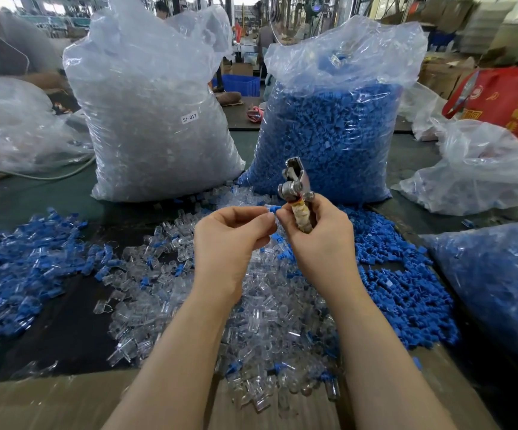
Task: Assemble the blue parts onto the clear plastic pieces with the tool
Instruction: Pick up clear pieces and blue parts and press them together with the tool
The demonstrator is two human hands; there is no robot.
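Here right hand clasps tool upright, head up; left hand pinches blue part lengthwise toward tool.

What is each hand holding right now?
Left hand: fingers pinch a small blue part.
Right hand: grips the metal tool by its wrapped handle, head pointing up.

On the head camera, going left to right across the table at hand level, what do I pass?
Pile of assembled blue-and-clear pieces → left hand pinching a small blue part → right hand gripping the tool → loose blue parts pile → bag of blue parts.
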